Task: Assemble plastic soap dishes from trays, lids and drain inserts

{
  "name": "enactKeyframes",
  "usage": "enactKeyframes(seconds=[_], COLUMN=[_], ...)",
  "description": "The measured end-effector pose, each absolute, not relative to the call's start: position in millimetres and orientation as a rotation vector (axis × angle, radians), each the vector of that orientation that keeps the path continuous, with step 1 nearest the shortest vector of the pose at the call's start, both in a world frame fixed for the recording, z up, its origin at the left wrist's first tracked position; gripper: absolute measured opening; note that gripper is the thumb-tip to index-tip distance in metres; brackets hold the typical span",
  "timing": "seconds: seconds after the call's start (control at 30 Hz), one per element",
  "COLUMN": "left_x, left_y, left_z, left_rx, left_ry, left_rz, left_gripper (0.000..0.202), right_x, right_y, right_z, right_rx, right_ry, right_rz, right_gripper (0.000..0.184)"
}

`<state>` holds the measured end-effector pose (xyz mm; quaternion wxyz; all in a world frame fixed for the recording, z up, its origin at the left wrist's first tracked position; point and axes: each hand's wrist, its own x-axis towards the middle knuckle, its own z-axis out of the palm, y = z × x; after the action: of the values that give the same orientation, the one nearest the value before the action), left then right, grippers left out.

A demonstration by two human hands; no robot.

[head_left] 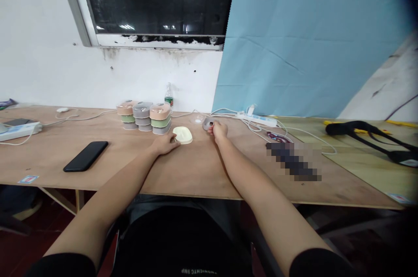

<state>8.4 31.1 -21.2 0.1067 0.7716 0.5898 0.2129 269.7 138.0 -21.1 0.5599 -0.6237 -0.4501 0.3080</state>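
The left hand (166, 144) rests on the wooden table (196, 172) with its thumb and fingers at the left edge of a cream-coloured shallow piece (183, 135), which lies flat near the middle of the table; the space between thumb and fingers is narrow, but I cannot tell whether they grip the edge or only touch it. Farther to the right, the right hand (219, 130) has its fingers drawn together on a small grey piece (207, 124), holding it at its right side, low over or on the table; which of the two I cannot tell. Just beyond the grey piece, to its left, lies a clear round piece (197, 119). To the left of the cream-coloured piece, on the far part of the table, three stacks stand side by side: the left stack (127, 116) and the right stack (160, 118) run pink, green and grey from top to bottom, and the middle stack (143, 116) is grey throughout. A clear bottle (169, 94) with a green label stands behind the right stack, near the wall. A black phone (86, 156) lies on the left, nearer the person. On the far right side, white cables (253, 126) run about a white power strip (259, 119), and a black strap (369, 137) lies at the far right of the scene.
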Motion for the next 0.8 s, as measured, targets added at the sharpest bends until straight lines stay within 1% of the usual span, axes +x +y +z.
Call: enactKeyframes(seconds=[0.13, 0.3, 0.47, 0.63, 0.7, 0.8], left_x=[8.3, 8.2, 7.7, 8.7, 10.5, 13.9], left_y=[31.2, 31.1, 31.0, 29.6, 28.2, 26.5], left_z=[-21.6, -22.3, -21.7, -21.1, -21.3, -21.8], left_rx=[2.279, 2.292, 2.315, 2.363, 2.406, 2.447], left_ry=[1.731, 1.734, 1.735, 1.737, 1.719, 1.713], left_rz=[0.633, 0.63, 0.608, 0.584, 0.573, 0.572], left_gripper=[0.058, 0.057, 0.06, 0.064, 0.06, 0.048], right_x=[282.0, 287.3, 282.4, 282.3, 281.3, 276.1], right_y=[134.7, 131.4, 135.0, 139.5, 139.2, 135.7], right_z=[-18.5, -19.4, -24.8, -30.0, -31.2, -31.3], right_rx=[-1.567, -1.667, -1.724, -1.727, -1.702, -1.632], right_ry=[-1.21, -1.408, -1.574, -1.702, -1.748, -1.82], right_rz=[0.509, 0.317, 0.275, 0.278, 0.276, 0.278], right_gripper=[0.031, 0.027, 0.028, 0.037, 0.036, 0.034])
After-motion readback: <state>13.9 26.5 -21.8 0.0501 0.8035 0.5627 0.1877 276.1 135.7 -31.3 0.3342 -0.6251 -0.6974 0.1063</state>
